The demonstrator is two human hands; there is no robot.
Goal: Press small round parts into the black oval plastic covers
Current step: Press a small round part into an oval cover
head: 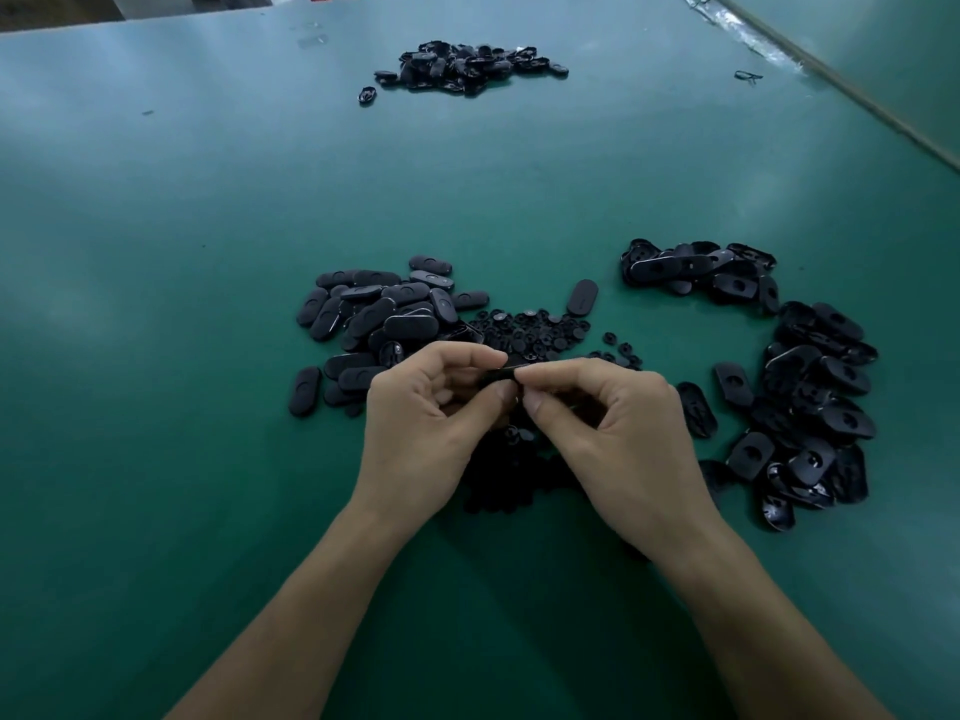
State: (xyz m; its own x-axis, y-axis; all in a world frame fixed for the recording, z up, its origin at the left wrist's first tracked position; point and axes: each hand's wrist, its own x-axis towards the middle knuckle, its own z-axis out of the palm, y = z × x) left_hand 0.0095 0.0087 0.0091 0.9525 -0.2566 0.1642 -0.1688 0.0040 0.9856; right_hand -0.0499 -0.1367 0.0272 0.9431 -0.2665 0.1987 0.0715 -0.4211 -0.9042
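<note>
Four dark heaps lie on the green table (156,304), and the heap of small round parts (530,332) near its middle serves as the landmark here. The largest heap, an arc of oval covers (810,397) lying mostly hollow side up, curves well to the right of the round parts. A second heap of covers (374,319), mostly smooth side up, touches the round parts on their left. A third, smaller heap (467,67) sits far beyond them toward the table's far edge. One single cover (582,297) lies just behind the round parts, its long axis pointing away and slightly right.

Just in front of the round parts, both hands meet above the table. The left hand (431,407) and right hand (613,413) are each closed in a pinch, thumb and forefinger gripping one black cover (501,375) between them. That cover's long axis runs left to right, edge-on to the camera; which face is up cannot be told.
</note>
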